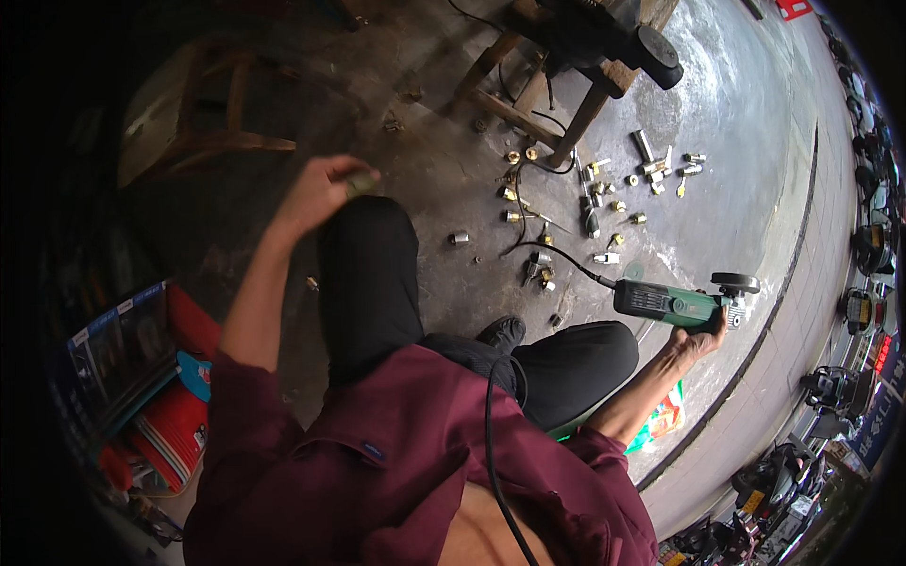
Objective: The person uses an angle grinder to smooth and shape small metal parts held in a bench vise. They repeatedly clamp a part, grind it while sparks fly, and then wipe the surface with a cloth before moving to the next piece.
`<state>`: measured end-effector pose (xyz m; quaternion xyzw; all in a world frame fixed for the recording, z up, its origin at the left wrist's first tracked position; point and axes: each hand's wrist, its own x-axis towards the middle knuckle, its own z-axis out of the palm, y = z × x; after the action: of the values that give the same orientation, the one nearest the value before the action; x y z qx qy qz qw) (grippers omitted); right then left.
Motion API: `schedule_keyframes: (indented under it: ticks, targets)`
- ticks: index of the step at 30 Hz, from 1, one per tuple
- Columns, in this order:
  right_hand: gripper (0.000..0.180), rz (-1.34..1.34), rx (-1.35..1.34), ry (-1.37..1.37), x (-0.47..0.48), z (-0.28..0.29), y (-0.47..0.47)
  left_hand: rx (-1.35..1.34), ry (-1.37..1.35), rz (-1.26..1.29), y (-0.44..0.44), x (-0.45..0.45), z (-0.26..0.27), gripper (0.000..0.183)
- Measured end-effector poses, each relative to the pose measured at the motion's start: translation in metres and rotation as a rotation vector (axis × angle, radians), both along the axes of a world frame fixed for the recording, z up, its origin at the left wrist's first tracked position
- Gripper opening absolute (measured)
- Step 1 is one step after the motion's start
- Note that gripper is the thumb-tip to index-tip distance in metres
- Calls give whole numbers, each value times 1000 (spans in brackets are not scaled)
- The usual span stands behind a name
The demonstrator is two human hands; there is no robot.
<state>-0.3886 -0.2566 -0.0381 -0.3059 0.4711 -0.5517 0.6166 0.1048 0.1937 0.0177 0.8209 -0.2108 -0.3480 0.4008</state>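
Observation:
On the right side, my right hand grips a green angle grinder near its gear head, and the grinder's disc faces away from me. A black cord runs from its rear end across the floor. My left hand, slightly blurred, is raised beside my bent left knee. Between its fingers is a small dull greenish round piece, too blurred to name more exactly. Ahead on the concrete floor lie several metal lock cylinders and brass pieces, some with keys, a metal tube and a small metal cylinder.
A wooden stool bearing a dark machine stands ahead. Another wooden stool is at the upper left. Red items and a printed box are at my left. A colourful bag lies under my right arm. Parked motorbikes line the far right.

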Motion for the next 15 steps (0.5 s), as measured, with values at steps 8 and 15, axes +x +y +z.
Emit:
schedule_keyframes:
  ticks: [8, 15]
  targets:
    - [21, 79, 88, 257, -10, -62, 17, -219, -494, -338, -54, -111, 19, 16]
    - [28, 207, 226, 242, 46, -65, 71, 27, 123, -707, -226, -281, -96, 96]
